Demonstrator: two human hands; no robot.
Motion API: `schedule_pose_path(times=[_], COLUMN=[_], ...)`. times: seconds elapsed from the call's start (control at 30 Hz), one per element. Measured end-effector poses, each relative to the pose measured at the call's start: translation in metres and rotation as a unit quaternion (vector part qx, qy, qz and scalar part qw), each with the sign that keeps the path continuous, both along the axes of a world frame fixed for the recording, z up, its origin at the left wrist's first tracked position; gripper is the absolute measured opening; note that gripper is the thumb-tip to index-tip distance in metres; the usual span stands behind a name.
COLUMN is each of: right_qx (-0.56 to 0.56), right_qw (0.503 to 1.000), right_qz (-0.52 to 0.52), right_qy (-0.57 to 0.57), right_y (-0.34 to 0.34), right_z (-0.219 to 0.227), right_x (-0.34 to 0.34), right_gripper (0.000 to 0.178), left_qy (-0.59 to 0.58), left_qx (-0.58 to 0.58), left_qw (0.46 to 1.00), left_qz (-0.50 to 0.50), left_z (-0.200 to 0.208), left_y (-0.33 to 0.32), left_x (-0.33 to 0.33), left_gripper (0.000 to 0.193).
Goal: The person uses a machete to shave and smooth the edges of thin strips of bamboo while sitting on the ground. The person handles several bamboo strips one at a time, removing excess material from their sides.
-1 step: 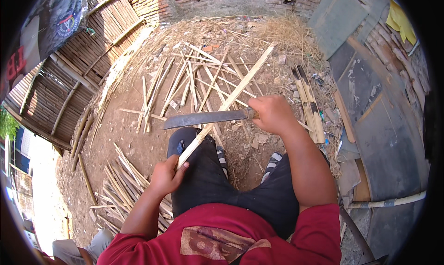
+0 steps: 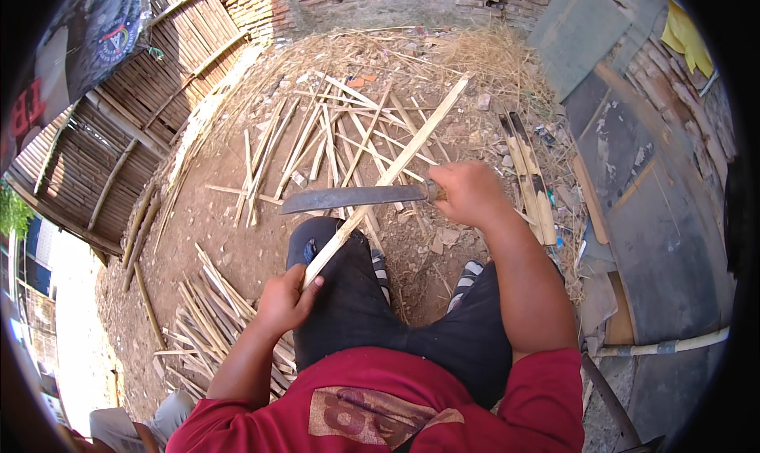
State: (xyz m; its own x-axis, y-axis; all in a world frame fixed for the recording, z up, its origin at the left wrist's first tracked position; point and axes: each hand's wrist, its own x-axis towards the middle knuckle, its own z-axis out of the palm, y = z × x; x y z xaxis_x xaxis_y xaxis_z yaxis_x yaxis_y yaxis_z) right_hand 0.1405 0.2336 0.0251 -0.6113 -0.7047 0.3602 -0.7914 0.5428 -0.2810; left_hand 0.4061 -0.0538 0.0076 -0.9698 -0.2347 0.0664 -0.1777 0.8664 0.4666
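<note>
My left hand (image 2: pixel 290 301) is closed round the near end of a long pale bamboo strip (image 2: pixel 423 135), which slants up and away to the right over my left thigh. In my right hand (image 2: pixel 469 193) is the handle of a machete (image 2: pixel 348 199). Its broad dark blade points left and lies across the strip, above my left knee. Whether the edge bites into the strip or only rests on it, I cannot tell. Loose split strips (image 2: pixel 297 148) lie crisscrossed on the ground ahead of my feet.
A pile of strips (image 2: pixel 207 318) lies left of my leg. Split, partly blackened bamboo pieces (image 2: pixel 532 184) are on the right, near dark boards (image 2: pixel 633 176) along the wall. A woven bamboo wall (image 2: pixel 103 168) stands left. Someone's grey-trousered leg (image 2: pixel 142 421) shows at lower left.
The machete blade and the far end of the bamboo strip have shifted very slightly. Both hands keep their grip.
</note>
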Motion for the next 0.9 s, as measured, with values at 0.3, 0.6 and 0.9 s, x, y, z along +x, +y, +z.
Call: schedule_pose_path(times=[0.3,0.6,0.9], right_qx=[-0.025,-0.054,-0.044], right_qw=[1.0,0.998,0.999], right_qz=[-0.004,-0.012,-0.011], right_qy=[0.014,-0.008,0.001], right_y=[0.004,0.0047,0.0042], right_z=[-0.0037,-0.0017,-0.0058], right_x=[-0.0016,-0.0027,-0.0039], right_gripper=[0.034,0.033,0.034], left_qy=[-0.02,-0.014,-0.01], left_qx=[0.005,0.002,-0.007], left_qw=[1.0,1.0,1.0], left_qz=[0.011,0.009,0.003], left_z=[0.0012,-0.0006,0.0007], left_y=[0.0001,-0.0002,-0.0003], left_x=[0.001,0.0014,0.0022], left_gripper=[0.033,0.034,0.032])
